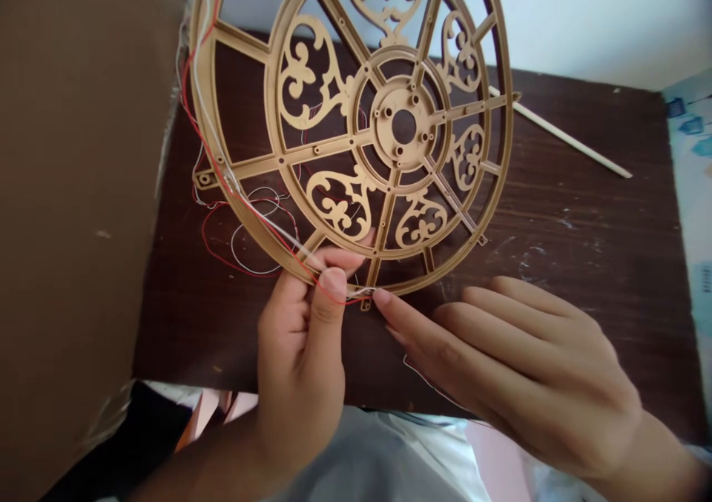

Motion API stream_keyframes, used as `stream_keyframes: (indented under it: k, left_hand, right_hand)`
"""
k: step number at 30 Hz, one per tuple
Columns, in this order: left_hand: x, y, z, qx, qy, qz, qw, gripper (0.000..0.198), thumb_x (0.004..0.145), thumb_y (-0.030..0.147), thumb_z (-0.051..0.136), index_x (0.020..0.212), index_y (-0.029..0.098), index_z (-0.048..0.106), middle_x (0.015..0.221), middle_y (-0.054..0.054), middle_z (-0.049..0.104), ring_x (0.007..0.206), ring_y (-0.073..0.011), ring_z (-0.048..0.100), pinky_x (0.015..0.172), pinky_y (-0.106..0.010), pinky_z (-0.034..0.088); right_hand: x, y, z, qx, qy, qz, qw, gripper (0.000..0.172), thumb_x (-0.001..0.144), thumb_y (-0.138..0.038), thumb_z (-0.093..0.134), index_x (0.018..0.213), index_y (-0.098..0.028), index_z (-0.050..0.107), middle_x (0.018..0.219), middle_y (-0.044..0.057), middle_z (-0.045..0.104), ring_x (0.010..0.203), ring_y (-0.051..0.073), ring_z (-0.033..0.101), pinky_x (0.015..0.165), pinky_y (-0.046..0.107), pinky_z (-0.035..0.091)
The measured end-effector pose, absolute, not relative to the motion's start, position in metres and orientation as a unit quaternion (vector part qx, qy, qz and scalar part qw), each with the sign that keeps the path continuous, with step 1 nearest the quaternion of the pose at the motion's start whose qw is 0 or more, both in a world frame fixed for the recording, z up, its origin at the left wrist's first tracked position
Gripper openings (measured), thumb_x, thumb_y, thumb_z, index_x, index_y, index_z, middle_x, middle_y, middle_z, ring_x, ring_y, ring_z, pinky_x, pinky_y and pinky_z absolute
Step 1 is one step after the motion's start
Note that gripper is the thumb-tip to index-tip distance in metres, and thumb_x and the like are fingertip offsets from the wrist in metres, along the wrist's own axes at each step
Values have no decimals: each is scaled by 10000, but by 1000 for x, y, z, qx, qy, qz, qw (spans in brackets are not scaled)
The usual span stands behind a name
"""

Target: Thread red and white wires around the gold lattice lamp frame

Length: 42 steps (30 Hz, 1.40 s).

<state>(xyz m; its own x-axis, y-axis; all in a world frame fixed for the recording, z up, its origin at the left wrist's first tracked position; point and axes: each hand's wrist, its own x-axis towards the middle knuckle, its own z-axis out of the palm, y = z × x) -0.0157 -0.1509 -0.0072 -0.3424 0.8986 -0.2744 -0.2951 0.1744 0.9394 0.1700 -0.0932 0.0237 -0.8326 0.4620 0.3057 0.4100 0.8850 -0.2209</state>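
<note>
A round gold openwork frame [274,162] with scroll ornaments and spokes is tilted up above a dark table. My left hand [305,354] grips its lower rim, thumb in front and fingers behind, with the wires pinned under the thumb. Red and white wires [207,146] run down the left side of the rim to that thumb. My right hand [517,361] has its index fingertip against the wires at the bottom of the rim, beside a small tab; its other fingers are curled, and whether they hold anything is hidden.
Loose loops of red and white wire [250,271] lie on the dark table [589,265] at the left. A pale stick [572,142] lies at the back right. A brown cardboard surface [78,153] stands along the left.
</note>
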Motion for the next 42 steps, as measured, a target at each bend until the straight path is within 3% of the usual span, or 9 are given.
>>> stream_keyframes:
  k: [5, 11, 22, 29, 42]
  left_hand:
    - [-16, -151, -7, 263, 570, 589, 509, 210, 1128, 427, 637, 1118, 284, 791, 1183, -22, 761, 1221, -180, 697, 1071, -273, 568]
    - [-17, -150, -6, 247, 567, 587, 523, 207, 1118, 429, 655, 1103, 278, 797, 1176, -27, 778, 1159, -178, 718, 1035, -273, 584]
    - [-15, -147, 1, 187, 570, 574, 557, 251, 1091, 455, 703, 1076, 243, 836, 1136, -32, 818, 1137, -181, 760, 1062, -283, 587]
    - [-15, -145, 2, 177, 565, 573, 567, 213, 1082, 440, 725, 1061, 271, 854, 1110, 5, 829, 1126, -140, 763, 1038, -222, 587]
    - [-14, -145, 3, 176, 565, 579, 561, 220, 1101, 425, 699, 1055, 290, 867, 1104, 11, 840, 1129, -149, 779, 1036, -233, 600]
  right_hand:
    - [167, -92, 24, -214, -957, 76, 181, 321, 1037, -57, 683, 1355, -19, 661, 739, -16, 608, 686, 158, 409, 614, 378, 285]
    - [170, -88, 26, -201, -962, 72, 173, 273, 1104, -107, 601, 1358, -25, 660, 757, -5, 605, 709, 168, 428, 629, 397, 262]
    - [167, -84, 30, -180, -967, 74, 166, 267, 1161, -147, 454, 1314, -57, 653, 847, 41, 762, 742, 186, 637, 663, 433, 435]
    - [162, -79, 28, -156, -968, 71, 183, 245, 1124, -128, 503, 1241, -33, 697, 777, 52, 722, 668, 191, 571, 585, 414, 375]
    - [163, -79, 22, -161, -962, 92, 201, 292, 1148, -115, 412, 1285, -24, 654, 808, 72, 694, 734, 195, 560, 636, 394, 401]
